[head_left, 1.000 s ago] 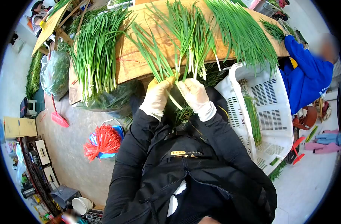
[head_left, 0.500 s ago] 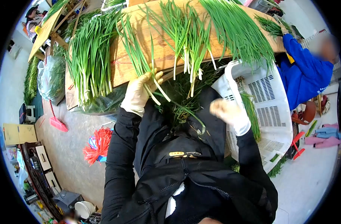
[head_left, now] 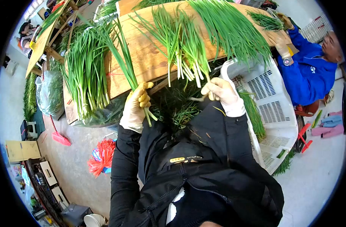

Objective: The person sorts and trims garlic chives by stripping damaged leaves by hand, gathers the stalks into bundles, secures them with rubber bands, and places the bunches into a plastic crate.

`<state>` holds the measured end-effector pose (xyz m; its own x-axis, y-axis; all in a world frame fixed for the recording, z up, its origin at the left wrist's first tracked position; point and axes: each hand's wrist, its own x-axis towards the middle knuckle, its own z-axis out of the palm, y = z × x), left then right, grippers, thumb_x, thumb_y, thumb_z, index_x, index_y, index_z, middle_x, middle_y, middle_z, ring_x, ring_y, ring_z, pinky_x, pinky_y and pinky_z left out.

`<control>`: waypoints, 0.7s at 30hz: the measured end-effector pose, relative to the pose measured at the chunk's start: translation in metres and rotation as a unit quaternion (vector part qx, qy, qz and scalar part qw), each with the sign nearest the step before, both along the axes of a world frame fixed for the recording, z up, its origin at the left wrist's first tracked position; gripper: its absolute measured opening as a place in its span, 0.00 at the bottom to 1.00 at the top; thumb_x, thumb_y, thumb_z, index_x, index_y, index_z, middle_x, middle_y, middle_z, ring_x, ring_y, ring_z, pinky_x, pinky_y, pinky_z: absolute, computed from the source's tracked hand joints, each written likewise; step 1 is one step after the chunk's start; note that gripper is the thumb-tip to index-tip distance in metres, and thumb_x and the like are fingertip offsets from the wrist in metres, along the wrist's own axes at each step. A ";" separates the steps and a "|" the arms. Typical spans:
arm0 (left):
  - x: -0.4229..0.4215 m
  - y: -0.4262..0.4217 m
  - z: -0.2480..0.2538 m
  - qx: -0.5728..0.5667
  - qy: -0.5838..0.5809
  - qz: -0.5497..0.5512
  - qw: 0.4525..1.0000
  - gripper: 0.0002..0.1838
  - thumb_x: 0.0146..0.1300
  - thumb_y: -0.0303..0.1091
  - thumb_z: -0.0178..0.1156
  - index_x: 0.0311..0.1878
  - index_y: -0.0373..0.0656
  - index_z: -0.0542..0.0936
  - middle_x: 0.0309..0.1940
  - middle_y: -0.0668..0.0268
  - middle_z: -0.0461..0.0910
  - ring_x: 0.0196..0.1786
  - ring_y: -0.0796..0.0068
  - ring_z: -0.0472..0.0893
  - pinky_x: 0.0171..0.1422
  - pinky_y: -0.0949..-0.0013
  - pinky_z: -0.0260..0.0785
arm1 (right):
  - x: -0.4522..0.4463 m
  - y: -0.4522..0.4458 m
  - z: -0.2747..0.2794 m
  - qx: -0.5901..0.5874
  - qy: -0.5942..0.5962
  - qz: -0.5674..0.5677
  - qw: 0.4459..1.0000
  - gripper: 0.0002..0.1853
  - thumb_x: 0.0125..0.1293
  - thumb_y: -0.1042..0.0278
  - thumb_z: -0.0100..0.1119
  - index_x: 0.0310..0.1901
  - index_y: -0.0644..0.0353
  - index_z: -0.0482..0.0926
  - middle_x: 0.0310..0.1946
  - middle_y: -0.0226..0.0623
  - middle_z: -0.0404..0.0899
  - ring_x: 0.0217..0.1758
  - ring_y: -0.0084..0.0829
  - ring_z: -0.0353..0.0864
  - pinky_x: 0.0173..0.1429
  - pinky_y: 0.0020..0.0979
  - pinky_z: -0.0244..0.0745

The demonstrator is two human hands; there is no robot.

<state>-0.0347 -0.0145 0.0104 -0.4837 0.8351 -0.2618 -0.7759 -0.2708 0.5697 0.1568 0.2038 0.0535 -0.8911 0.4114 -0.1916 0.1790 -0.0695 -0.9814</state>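
Note:
My left hand [head_left: 137, 103], in a pale glove with yellowed fingers, is closed round a few green stalks [head_left: 124, 60], their white ends poking out below. At the table's front edge my right hand [head_left: 222, 92], gloved too, pinches the pale end of a stalk from the small middle bunch [head_left: 193, 49]. Beside that bunch lies another loose bunch [head_left: 167, 34], white ends toward me. A thick bunch [head_left: 87, 72] hangs over the edge at the left, and a large green pile [head_left: 231, 30] lies at the right.
The wooden table [head_left: 121, 81] curves ahead. A white slotted basket [head_left: 269, 89] stands right of my knees. Beyond it a person in blue [head_left: 309, 75] handles greens. A plastic bag [head_left: 50, 92], pink brush [head_left: 60, 138] and red strands [head_left: 103, 156] are at the left.
My right hand has moved from above my lap up to the middle bunch and closed on a stalk end. My left hand still holds its stalks, now gathered closer together.

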 end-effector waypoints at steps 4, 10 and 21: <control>0.013 0.018 0.018 -0.085 0.106 0.011 0.991 0.16 0.60 0.39 0.55 0.45 0.37 0.75 0.21 0.79 0.68 0.15 0.91 0.58 0.21 0.86 0.50 | 0.012 -0.023 0.002 0.106 0.032 -0.125 0.986 0.09 0.58 0.66 0.59 0.24 0.60 0.74 0.17 0.26 0.74 0.18 0.13 0.68 0.22 0.16 0.60; 0.016 0.023 0.020 -0.085 0.147 0.009 0.985 0.17 0.60 0.38 0.55 0.48 0.38 0.75 0.29 0.73 0.76 0.17 0.91 0.61 0.22 0.85 0.52 | 0.020 -0.023 0.054 0.160 0.201 -0.196 0.946 0.06 0.60 0.72 0.56 0.27 0.64 0.76 0.24 0.36 0.80 0.19 0.15 0.73 0.22 0.16 0.67; 0.004 0.018 0.006 -0.072 0.079 0.056 0.993 0.17 0.59 0.33 0.57 0.50 0.39 0.73 0.33 0.69 0.79 0.23 0.90 0.70 0.25 0.87 0.59 | -0.033 0.050 0.082 0.304 -0.110 0.018 0.946 0.11 0.59 0.61 0.57 0.32 0.63 0.77 0.20 0.27 0.76 0.21 0.14 0.72 0.23 0.16 0.63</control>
<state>-0.0310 0.0035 0.0168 -0.6160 0.7331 -0.2881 -0.6432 -0.2570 0.7213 0.1237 0.2538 0.1353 -0.8725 0.4757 -0.1118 0.3750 0.5052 -0.7773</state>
